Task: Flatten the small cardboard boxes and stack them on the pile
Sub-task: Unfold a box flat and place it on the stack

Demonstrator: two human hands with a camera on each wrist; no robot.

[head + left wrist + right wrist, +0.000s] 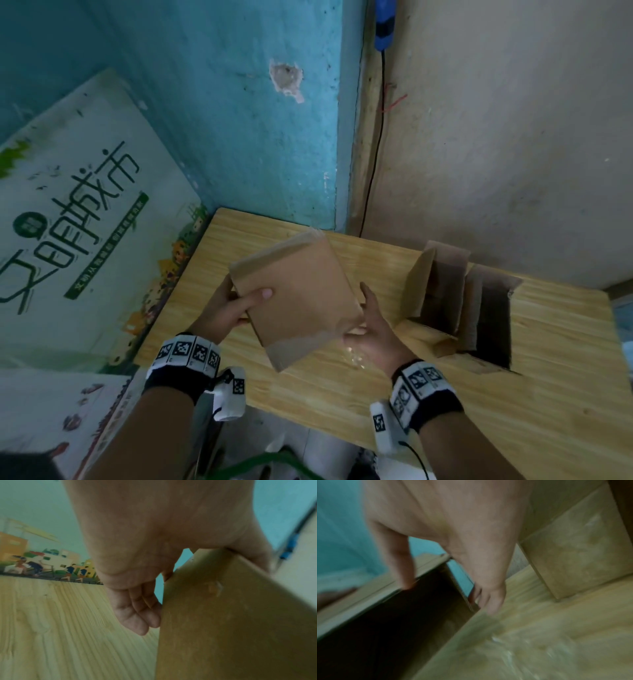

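Wooden table (342, 394): light grain top, below both hands; nothing held touches it.
Printed poster board (78, 212): leans on the blue wall, beyond the left knuckles.
Open cardboard boxes (459, 301): two, still erect, standing on the table just past the right fingertips, apart from them.
Flattened cardboard box (298, 301): held in the air between both hands, tilted, broad face up toward the head camera; clear tape strip on its near and far ends.
Left hand (229, 308): clasps the box's left edge; thumb curled over the top face, fingers (135, 616) bent against the underside.
Right hand (373, 329): palm up at the box's near right corner; thumb on the right edge, fingers (489, 599) under and along that edge. Wrist view blurred; grip looks loose, support more than pinch.
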